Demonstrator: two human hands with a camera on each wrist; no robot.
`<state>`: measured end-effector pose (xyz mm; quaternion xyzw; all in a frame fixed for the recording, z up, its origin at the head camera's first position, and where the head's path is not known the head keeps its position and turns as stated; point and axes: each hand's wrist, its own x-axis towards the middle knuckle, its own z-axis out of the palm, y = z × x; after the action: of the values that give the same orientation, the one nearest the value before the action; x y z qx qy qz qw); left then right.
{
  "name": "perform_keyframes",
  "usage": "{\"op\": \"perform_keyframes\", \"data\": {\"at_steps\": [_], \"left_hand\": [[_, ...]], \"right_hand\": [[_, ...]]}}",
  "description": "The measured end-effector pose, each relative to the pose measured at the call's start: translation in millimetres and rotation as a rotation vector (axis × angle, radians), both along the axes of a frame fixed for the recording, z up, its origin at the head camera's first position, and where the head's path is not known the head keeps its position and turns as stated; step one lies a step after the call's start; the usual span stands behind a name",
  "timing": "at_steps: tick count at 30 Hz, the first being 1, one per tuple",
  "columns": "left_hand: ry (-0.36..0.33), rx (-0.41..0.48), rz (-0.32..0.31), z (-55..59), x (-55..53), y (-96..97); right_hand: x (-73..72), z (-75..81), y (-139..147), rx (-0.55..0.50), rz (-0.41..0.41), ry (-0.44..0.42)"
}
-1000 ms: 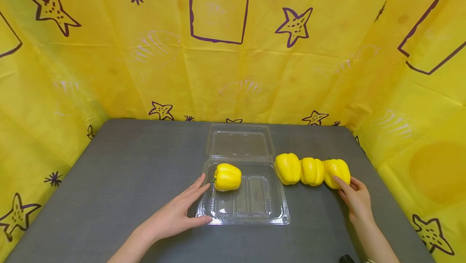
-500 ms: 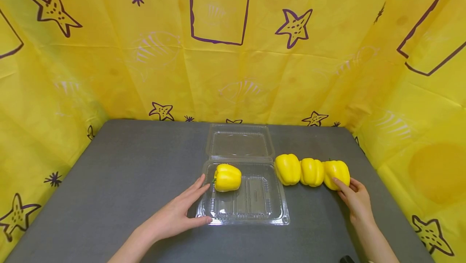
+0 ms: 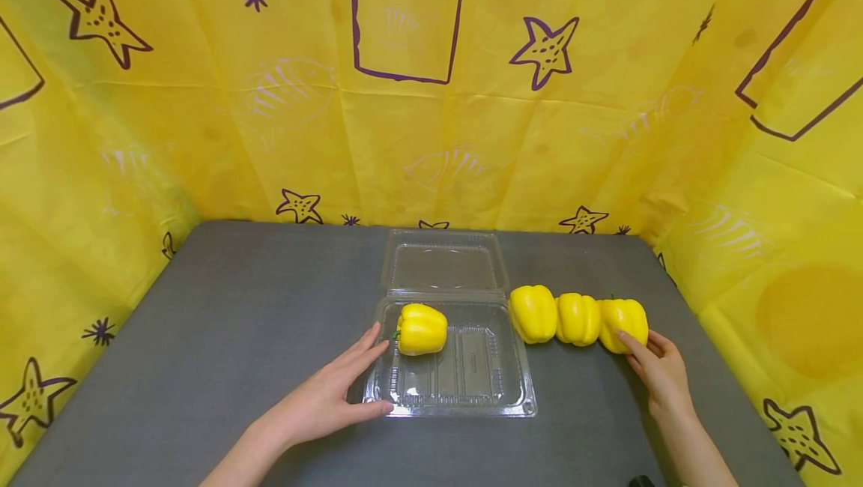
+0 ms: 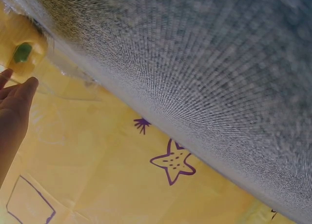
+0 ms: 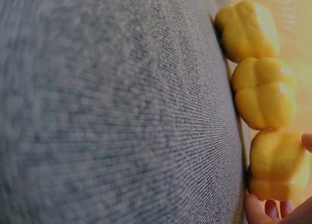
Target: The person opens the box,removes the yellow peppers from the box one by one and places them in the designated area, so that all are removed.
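A clear plastic clamshell container (image 3: 472, 410) lies with its lid spread back on the grey table. One yellow bell pepper (image 3: 422, 330) rests on its side in the left part of the base, its green stem toward the left. My left hand (image 3: 330, 397) is at the container's left edge, fingers extended and thumb at the near left corner. To the right, three yellow bell peppers stand in a row: a left one (image 3: 533, 314), a middle one (image 3: 578, 319) and a right one (image 3: 623, 326). With thumb and fingers about the right pepper, my right hand (image 3: 664, 378) grips it.
The transparent lid (image 3: 445, 262) lies flat behind the base. A yellow patterned cloth (image 3: 431, 127) hangs behind and along both sides of the grey table (image 3: 256, 307). Part of a black object (image 3: 642, 481) shows at the bottom edge, near the right forearm.
Very little differs. The right pepper sits very slightly nearer to me, still in my right hand's grip. My left hand holds its place at the container's edge.
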<state>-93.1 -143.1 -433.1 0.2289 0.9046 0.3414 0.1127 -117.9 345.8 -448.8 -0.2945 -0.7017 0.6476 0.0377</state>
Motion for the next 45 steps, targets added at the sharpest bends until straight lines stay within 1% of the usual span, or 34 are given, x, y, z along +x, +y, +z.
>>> {"op": "perform_keyframes", "data": {"at_steps": [8, 13, 18, 22, 25, 29, 35, 39, 45], "left_hand": [[-0.010, -0.007, 0.012, -0.3, -1.2, 0.1], [-0.026, -0.008, 0.018, -0.5, -2.3, 1.2], [-0.026, -0.011, 0.019, 0.1, -2.1, 1.6], [-0.018, -0.014, 0.014, 0.7, -1.2, 1.2], [-0.015, -0.008, 0.007, 0.4, -0.9, 0.8], [-0.010, -0.006, 0.001, 0.2, -1.1, 0.5], [-0.023, -0.020, 0.017, 0.4, -0.9, 0.7], [-0.016, -0.015, 0.016, -0.7, -1.0, 0.5], [-0.008, -0.004, 0.012, -1.0, -0.7, 0.1]], "right_hand": [[1.9, 2.9, 0, 0.007, -0.028, 0.005], [2.5, 5.2, 0, 0.013, -0.071, 0.027], [3.2, 8.3, -2, 0.057, -0.132, 0.079], [4.1, 12.9, -6, 0.117, -0.169, 0.117], [5.3, 17.3, -9, 0.135, -0.191, 0.146], [7.0, 22.5, -14, 0.144, -0.204, 0.184], [8.8, 30.4, -24, 0.119, -0.232, 0.246], [10.1, 33.4, -32, 0.110, -0.218, 0.293], [9.5, 36.9, -48, 0.142, -0.141, 0.338]]}}
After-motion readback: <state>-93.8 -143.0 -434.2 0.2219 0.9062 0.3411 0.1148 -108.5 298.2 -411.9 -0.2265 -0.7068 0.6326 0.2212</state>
